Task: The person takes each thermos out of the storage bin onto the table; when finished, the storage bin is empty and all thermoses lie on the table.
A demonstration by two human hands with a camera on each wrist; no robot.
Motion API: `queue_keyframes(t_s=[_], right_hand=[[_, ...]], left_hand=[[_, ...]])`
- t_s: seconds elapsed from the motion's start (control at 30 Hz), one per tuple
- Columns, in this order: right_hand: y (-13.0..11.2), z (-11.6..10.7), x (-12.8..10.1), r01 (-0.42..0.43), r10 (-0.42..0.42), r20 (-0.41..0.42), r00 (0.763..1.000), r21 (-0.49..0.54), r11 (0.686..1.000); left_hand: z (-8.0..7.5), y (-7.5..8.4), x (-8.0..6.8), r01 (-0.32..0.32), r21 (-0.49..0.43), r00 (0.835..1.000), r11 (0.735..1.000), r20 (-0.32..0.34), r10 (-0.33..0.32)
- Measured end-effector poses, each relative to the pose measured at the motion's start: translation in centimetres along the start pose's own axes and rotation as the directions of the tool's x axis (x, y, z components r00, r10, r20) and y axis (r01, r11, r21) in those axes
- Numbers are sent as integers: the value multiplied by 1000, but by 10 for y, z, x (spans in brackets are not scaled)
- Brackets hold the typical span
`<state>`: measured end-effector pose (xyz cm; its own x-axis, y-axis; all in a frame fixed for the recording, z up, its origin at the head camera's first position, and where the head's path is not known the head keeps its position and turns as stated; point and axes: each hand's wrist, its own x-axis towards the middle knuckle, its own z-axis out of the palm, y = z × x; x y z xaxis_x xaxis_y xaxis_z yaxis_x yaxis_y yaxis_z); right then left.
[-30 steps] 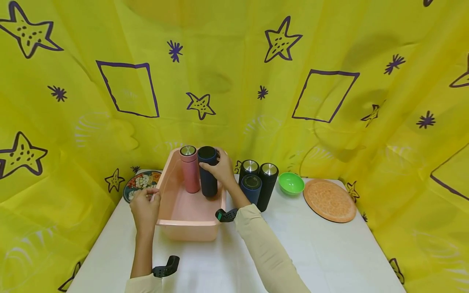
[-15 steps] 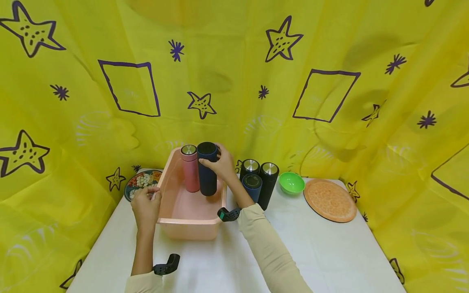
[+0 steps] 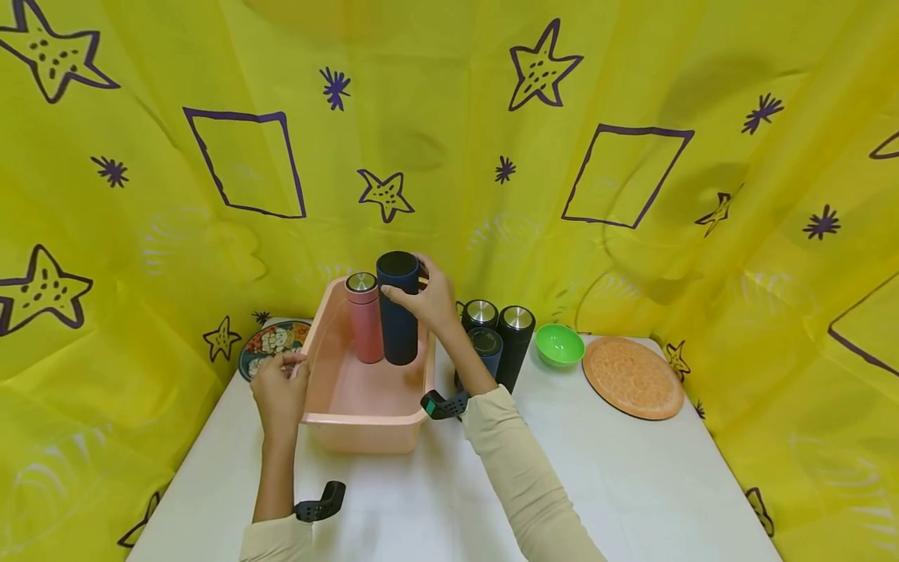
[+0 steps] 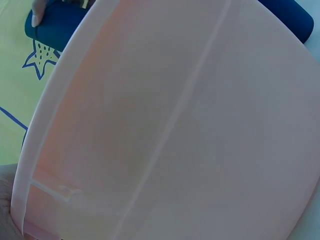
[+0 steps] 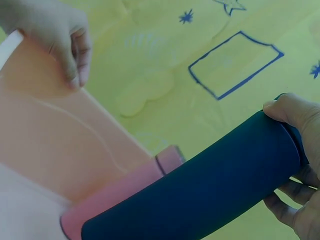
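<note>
While the left hand point(image 3: 279, 388) grips the near left rim of the pink tub point(image 3: 365, 421) on the worktop point(image 3: 632, 484), the right hand point(image 3: 427, 295) curls its fingers round the upright navy flask point(image 3: 398, 312), inside the tub beside the pink flask point(image 3: 365, 320).

Two flasks point(image 3: 382, 316) upright in the tub point(image 3: 358, 425), three more flasks point(image 3: 499, 343) just right of it, then bowl point(image 3: 559, 346) and mat point(image 3: 632, 377).
</note>
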<state>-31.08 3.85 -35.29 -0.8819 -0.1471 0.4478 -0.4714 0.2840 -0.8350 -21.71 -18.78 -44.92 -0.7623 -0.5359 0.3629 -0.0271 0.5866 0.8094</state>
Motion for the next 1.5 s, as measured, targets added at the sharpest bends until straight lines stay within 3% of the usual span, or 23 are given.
queue_keyframes(t_s=[0.33, 0.7, 1.03, 1.27, 1.5], right_hand=[[-25, -15, 1, 96, -96, -6, 995, -25, 995], [-58, -32, 0, 198, -199, -88, 976, -26, 980], [-92, -58, -8, 320, -319, -158, 934, -20, 947], [-106, -74, -20, 412, -409, -198, 891, -26, 911], [-117, -95, -30, 452, -445, -261, 857, -36, 891]], left_hand=[[1, 0, -1, 6, -3, 1000, 1000, 11, -6], [1, 0, -1, 19, 3, 1000, 1000, 10, -19], [1, -1, 0, 23, -1, 1000, 1000, 17, -23], [-2, -1, -3, 42, -2, 999, 999, 21, -41], [0, -1, -2, 18, -3, 1000, 1000, 13, -18]])
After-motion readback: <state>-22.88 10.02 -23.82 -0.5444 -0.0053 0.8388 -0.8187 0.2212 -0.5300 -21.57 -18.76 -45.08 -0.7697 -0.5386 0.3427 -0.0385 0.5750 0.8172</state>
